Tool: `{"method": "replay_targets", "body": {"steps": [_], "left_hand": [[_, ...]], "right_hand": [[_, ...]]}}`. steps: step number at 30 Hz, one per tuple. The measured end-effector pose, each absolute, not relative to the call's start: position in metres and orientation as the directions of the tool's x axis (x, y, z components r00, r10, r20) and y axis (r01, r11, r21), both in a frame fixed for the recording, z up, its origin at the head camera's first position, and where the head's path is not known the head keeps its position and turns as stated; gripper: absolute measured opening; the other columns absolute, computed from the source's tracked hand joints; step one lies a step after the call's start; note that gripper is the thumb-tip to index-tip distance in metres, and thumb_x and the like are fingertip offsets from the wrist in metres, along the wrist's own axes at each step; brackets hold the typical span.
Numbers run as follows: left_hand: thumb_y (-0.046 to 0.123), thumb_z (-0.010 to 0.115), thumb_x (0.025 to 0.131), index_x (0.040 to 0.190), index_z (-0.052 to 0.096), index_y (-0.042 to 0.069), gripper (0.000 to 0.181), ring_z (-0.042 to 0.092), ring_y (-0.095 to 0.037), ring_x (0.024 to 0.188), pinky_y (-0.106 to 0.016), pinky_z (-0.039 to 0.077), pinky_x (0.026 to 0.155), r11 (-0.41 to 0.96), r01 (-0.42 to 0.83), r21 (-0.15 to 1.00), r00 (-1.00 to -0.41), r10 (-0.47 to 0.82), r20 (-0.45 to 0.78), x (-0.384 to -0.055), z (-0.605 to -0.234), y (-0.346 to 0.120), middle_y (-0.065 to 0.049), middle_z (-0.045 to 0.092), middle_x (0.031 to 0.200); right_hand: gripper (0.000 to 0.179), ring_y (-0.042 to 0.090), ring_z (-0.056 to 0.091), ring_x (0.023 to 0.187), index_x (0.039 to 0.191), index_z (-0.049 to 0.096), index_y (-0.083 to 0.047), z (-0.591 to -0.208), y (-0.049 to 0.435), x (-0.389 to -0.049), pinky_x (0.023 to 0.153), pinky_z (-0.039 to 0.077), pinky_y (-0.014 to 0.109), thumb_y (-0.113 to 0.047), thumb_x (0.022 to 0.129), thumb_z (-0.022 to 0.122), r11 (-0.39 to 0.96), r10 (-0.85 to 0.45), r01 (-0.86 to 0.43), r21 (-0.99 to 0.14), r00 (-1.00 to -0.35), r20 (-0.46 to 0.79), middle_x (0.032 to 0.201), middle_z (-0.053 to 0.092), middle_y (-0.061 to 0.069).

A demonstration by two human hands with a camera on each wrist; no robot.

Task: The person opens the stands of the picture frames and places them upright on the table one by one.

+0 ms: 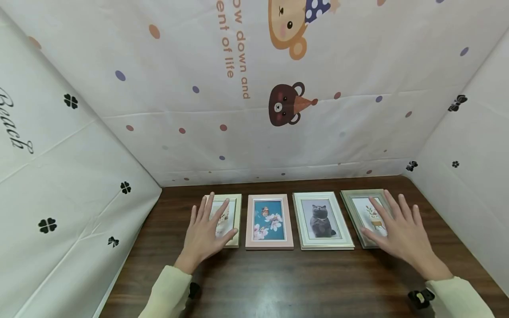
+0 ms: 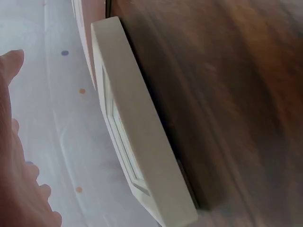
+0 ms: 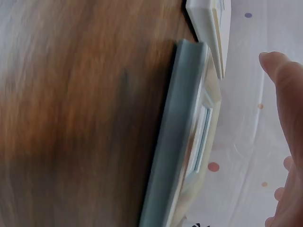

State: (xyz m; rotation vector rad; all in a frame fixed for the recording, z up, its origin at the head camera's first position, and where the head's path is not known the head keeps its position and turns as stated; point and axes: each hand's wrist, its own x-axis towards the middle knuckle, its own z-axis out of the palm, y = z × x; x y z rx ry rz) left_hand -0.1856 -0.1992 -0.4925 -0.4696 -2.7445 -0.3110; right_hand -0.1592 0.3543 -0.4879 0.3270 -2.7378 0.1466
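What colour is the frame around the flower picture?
The frame is pale pink, best in head view.

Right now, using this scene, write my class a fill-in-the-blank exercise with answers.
1. The picture frames on the brown table number ____.
2. The flower frame, between the cream frame and the white frame, is ____.
3. The white frame pictures a grey ____.
4. In the head view, the right hand overlaps the end frame on the row's ____.
Missing words: four; pink; cat; right.

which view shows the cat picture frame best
The head view: the cat picture frame lies face up there, its whole front uncovered. The right wrist view shows only part of it, nearly edge-on; the left wrist view shows none.
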Motion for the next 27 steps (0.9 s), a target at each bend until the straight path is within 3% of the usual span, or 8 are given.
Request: {"method": "replay_targets", "body": {"steps": [9, 15, 21, 27], "left_hand": [[0.074, 0.056, 0.089, 0.163, 0.028, 0.035, 0.089, 0.002, -0.032, 0.158, -0.061, 0.003, 0.123, 0.908, 0.394, 0.140, -0.875, 0.324, 0.361, -0.194, -0.484, -0.175, -0.008, 0.001, 0.173], [0.075, 0.055, 0.089, 0.164, 0.021, 0.037, 0.091, -0.001, -0.030, 0.158, -0.062, 0.008, 0.123, 0.903, 0.409, 0.129, -0.876, 0.349, 0.333, -0.201, -0.479, -0.154, -0.009, 0.002, 0.173], [0.078, 0.050, 0.090, 0.164, 0.012, 0.042, 0.091, -0.003, -0.029, 0.158, -0.060, 0.004, 0.123, 0.888, 0.438, 0.139, -0.867, 0.376, 0.327, -0.207, -0.477, -0.136, -0.006, -0.002, 0.173], [0.075, 0.050, 0.092, 0.164, 0.014, 0.041, 0.088, -0.001, -0.030, 0.158, -0.062, 0.008, 0.123, 0.876, 0.454, 0.159, -0.862, 0.388, 0.325, -0.207, -0.479, -0.124, -0.009, 0.003, 0.173]], "right_hand": [[0.107, 0.052, 0.004, 0.153, 0.166, 0.020, -0.027, -0.477, 0.370, -0.164, 0.116, -0.003, 0.073, -0.063, 0.082, 0.075, 0.968, -0.212, -0.247, -0.039, -0.893, 0.397, 0.170, 0.013, 0.020], [0.105, 0.053, 0.004, 0.152, 0.165, 0.022, -0.026, -0.475, 0.379, -0.167, 0.116, -0.004, 0.073, -0.064, 0.082, 0.074, 0.969, -0.210, -0.243, -0.036, -0.896, 0.390, 0.169, 0.015, 0.022], [0.103, 0.053, 0.002, 0.152, 0.165, 0.021, -0.027, -0.473, 0.385, -0.171, 0.115, -0.005, 0.074, -0.062, 0.084, 0.074, 0.971, -0.193, -0.232, -0.061, -0.907, 0.374, 0.169, 0.014, 0.023], [0.104, 0.055, 0.006, 0.151, 0.165, 0.021, -0.026, -0.477, 0.390, -0.172, 0.114, -0.002, 0.076, -0.062, 0.083, 0.074, 0.975, -0.174, -0.213, -0.069, -0.915, 0.365, 0.168, 0.015, 0.024]]}}
